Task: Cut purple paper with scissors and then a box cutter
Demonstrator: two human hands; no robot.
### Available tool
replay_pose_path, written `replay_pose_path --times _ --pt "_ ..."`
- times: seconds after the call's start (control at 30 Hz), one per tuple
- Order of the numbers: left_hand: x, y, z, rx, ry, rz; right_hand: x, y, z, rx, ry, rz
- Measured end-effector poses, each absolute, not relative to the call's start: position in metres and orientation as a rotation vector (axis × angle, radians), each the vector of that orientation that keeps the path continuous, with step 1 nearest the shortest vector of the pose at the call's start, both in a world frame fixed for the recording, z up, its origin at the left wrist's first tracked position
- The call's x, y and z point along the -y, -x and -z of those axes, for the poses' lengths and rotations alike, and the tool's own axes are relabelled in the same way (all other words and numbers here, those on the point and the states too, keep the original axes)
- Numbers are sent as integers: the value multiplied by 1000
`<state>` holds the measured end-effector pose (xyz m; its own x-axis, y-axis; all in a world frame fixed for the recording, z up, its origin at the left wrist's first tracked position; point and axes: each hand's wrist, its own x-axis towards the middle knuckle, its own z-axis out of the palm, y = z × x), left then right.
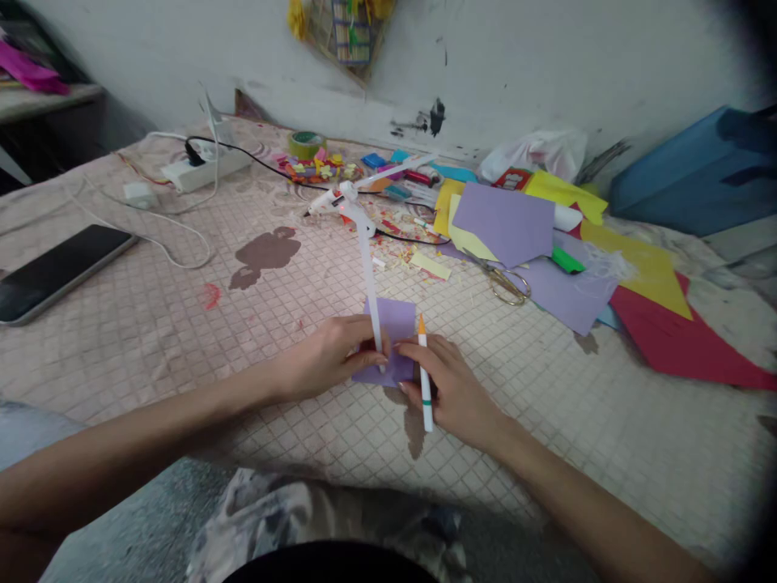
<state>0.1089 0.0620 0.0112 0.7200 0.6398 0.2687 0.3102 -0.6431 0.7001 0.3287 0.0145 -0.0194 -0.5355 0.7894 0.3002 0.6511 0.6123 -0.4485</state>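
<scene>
Pinching a white stick over purple paper between fingers of the left hand; gripping an orange-tipped marker in curled fingers of the right hand

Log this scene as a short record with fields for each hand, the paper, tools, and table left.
Left hand: holds a white strip near its lower end
Right hand: holds a white marker with an orange end
Paper: small purple piece, under the fingers
Tools: glue gun beyond the hands; scissors to the right
Table left: dark-screened phone
</scene>
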Motion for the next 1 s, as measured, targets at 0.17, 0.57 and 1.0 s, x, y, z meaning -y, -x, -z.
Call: replay_pose_path --times 0.17,0.57,1.0 --pt "-60 -110 -12 -671 -2347 -674 -14 -329 20 2373 1154 -367" --pt "-55 -113 -10 -681 -2390 -612 -16 -330 22 2380 1126 -365" --pt "-49 -117 -17 -693 -2458 -568 -14 -331 14 2243 1173 -596"
